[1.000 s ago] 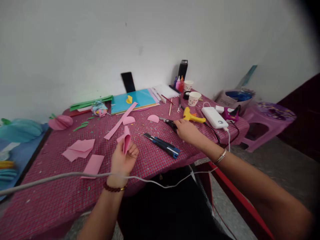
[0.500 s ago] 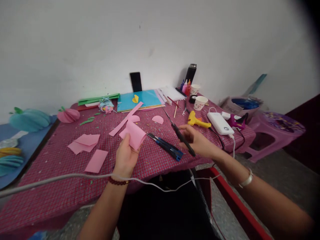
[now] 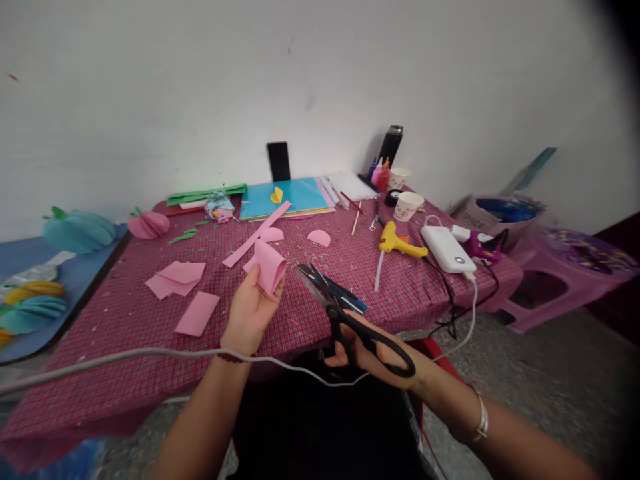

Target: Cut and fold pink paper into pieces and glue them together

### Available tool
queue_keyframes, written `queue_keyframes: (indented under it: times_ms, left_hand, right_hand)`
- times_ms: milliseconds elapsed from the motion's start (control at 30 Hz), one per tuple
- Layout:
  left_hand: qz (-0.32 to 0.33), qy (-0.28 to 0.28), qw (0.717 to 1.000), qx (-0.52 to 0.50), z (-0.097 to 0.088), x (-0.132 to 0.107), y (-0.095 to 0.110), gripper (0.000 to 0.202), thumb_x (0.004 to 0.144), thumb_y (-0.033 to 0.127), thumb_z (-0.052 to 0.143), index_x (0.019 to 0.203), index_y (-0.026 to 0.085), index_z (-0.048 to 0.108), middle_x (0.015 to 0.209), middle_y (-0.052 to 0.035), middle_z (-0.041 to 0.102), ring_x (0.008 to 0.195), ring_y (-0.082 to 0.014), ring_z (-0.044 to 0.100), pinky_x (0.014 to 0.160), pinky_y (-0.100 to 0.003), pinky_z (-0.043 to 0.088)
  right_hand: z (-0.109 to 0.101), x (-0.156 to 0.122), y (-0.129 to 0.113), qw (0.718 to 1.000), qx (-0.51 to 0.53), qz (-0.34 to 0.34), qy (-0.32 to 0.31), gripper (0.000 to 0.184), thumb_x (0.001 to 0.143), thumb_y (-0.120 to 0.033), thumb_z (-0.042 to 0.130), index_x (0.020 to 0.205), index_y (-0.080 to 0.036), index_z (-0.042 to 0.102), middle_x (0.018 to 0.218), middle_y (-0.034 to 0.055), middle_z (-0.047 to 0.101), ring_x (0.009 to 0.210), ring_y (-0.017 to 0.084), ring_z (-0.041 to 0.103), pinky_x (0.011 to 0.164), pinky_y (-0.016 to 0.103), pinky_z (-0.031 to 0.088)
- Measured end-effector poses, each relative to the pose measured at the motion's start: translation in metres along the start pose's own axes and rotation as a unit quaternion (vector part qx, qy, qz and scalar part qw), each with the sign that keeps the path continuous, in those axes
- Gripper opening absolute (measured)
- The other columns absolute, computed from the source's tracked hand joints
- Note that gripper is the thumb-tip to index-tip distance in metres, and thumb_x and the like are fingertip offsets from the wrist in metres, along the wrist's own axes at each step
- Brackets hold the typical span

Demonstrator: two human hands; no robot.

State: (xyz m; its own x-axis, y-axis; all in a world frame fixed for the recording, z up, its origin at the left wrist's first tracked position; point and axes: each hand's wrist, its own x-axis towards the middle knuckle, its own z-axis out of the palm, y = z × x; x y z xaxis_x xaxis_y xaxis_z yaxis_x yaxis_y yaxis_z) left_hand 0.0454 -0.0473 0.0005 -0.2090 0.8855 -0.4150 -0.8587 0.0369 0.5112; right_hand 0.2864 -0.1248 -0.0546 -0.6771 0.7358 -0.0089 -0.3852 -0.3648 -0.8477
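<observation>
A folded piece of pink paper (image 3: pixel 271 267) is pinched between the thumb and fingers of my left hand (image 3: pixel 251 308). My right hand (image 3: pixel 367 350) grips black-handled scissors (image 3: pixel 332 311), with fingers through the handle loops and the blades parted, pointing toward the pink paper but apart from it. Beneath the scissors, partly covered by them, a blue utility knife (image 3: pixel 353 298) lies on the table. Several pink paper pieces (image 3: pixel 197 314) rest left of my left hand. Beyond the folded paper are a long pink strip (image 3: pixel 255 237) and pink half-circles (image 3: pixel 319 237).
A yellow glue gun (image 3: pixel 400 241) and a white power bank (image 3: pixel 449 249) sit at the right, with paper cups (image 3: pixel 408 206) behind. A phone (image 3: pixel 279 161) leans on the wall. A white cable (image 3: pixel 150 351) crosses in front over my left wrist.
My right hand has come down and toward me, turning the scissors so their blades face the paper and open. My left hand still holds the folded pink paper. The view has shifted slightly.
</observation>
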Motion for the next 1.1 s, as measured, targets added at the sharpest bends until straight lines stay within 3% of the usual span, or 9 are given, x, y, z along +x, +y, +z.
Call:
queue_keyframes:
  times_ms: [167, 433, 667, 833, 1100]
  left_hand:
    - [0.005, -0.008, 1.000, 0.009, -0.002, 0.001, -0.001, 0.021, 0.099, 0.015, 0.044, 0.104, 0.014, 0.064, 0.074, -0.0017, 0.075, 0.060, -0.0118, 0.071, 0.058, -0.021, 0.059]
    - [0.032, -0.028, 0.997, 0.063, 0.000, -0.008, -0.009, 0.023, 0.099, 0.015, 0.045, 0.102, 0.014, 0.067, 0.078, -0.0024, 0.077, 0.064, -0.0124, 0.072, 0.059, -0.022, 0.058]
    - [0.054, -0.052, 0.989, 0.127, -0.002, -0.007, -0.023, 0.022, 0.096, 0.017, 0.051, 0.095, 0.009, 0.072, 0.089, -0.0104, 0.078, 0.076, -0.0153, 0.073, 0.073, -0.023, 0.058]
    - [0.084, -0.036, 0.986, 0.140, -0.008, 0.004, -0.012, 0.022, 0.097, 0.015, 0.049, 0.094, 0.011, 0.071, 0.087, -0.0065, 0.078, 0.074, -0.0121, 0.073, 0.073, -0.020, 0.058]
    - [0.071, -0.040, 0.980, 0.179, -0.005, 0.003, 0.006, 0.022, 0.096, 0.012, 0.050, 0.101, 0.010, 0.071, 0.082, -0.0066, 0.078, 0.069, -0.0127, 0.072, 0.072, -0.021, 0.058]
  right_hand:
    - [0.004, 0.007, 0.008, 0.993, 0.114, 0.019, -0.033, 0.068, 0.072, -0.055, 0.079, 0.132, -0.034, 0.053, 0.107, 0.0035, 0.055, 0.096, 0.021, 0.058, 0.098, 0.054, 0.046]
    - [0.003, 0.019, 0.013, 0.984, 0.175, 0.030, -0.033, 0.057, 0.072, -0.043, 0.084, 0.121, -0.029, 0.058, 0.104, 0.0021, 0.058, 0.093, 0.017, 0.062, 0.097, 0.051, 0.046]
    - [0.017, 0.046, 0.007, 0.976, 0.214, 0.017, -0.045, 0.050, 0.072, -0.058, 0.078, 0.100, -0.021, 0.058, 0.094, 0.0040, 0.064, 0.094, 0.019, 0.063, 0.101, 0.051, 0.043]
    - [0.023, 0.056, 0.009, 0.970, 0.241, 0.006, -0.040, 0.049, 0.073, -0.060, 0.075, 0.098, -0.021, 0.058, 0.090, 0.0023, 0.065, 0.088, 0.018, 0.062, 0.101, 0.053, 0.043]
    - [0.027, 0.045, 0.019, 0.962, 0.265, -0.020, -0.064, 0.050, 0.077, -0.057, 0.074, 0.105, -0.018, 0.059, 0.096, 0.0059, 0.066, 0.095, 0.019, 0.062, 0.097, 0.047, 0.046]
